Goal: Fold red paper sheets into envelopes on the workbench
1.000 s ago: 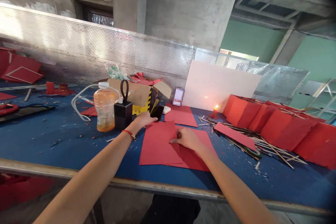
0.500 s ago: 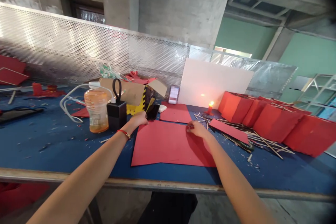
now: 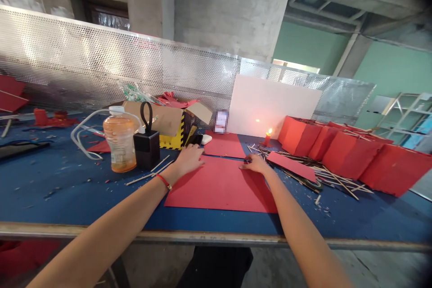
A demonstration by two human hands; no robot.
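Red sheet: the large red paper sheet lies flat on the blue table, right in front of you; its near edge runs close to the table's front rim.
Left hand: your left hand rests palm down on the sheet's far-left corner, fingers spread and flat; it presses, it does not grip.
Right hand: your right hand sits on the far-right part of the far edge, fingers down on the paper; whether the fingertips pinch the edge or merely press it, you cannot tell from here.
Handling: judge it light and thin, stiffer than tissue but quick to crease; it likely slides easily on the table cloth, so flat palms hold it better than a pinch in the middle.
Where to hold: take it by the corners or along an edge; two hands well apart keep it from sagging or buckling.
Nearby hazards: a lit candle burns just beyond your right hand; keep the paper's far edge away from it.
Around: thin sticks litter the table to your right; a drink bottle and a black box stand left of your left hand; a smaller red sheet lies just beyond the large one.
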